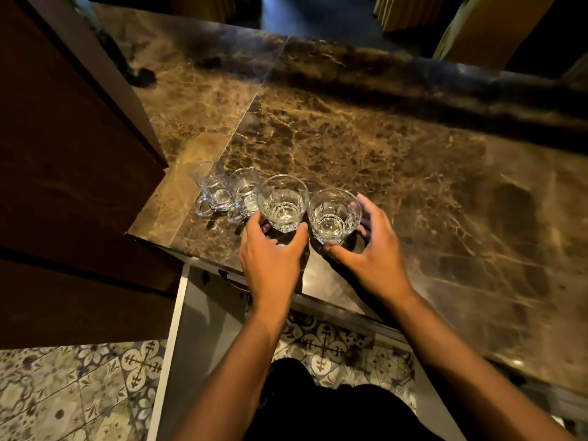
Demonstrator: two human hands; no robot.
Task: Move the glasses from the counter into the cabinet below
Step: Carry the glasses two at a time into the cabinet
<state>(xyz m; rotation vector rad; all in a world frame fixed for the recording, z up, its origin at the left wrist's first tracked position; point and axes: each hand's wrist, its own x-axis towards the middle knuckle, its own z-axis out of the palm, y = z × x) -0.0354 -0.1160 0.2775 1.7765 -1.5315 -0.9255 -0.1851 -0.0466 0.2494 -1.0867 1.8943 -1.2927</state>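
Observation:
A row of clear glasses stands near the front edge of the brown marble counter (366, 148). My left hand (270, 253) curls round the base of a faceted glass (282, 202), thumb on its right, fingers on its left. My right hand (372, 249) curls round a second faceted glass (334, 214), thumb at its near side, fingers behind it. Two small handled glass cups (213, 190) (244, 194) stand to their left, untouched. Below the counter edge a white cabinet door (178, 338) hangs open; the cabinet's inside is hidden.
A tall dark wooden panel (70, 154) rises at the left of the counter. Patterned floor tiles (79, 389) lie below. A raised dark ledge (413, 78) runs along the counter's back. My dark-clothed legs (318, 405) stand before the cabinet.

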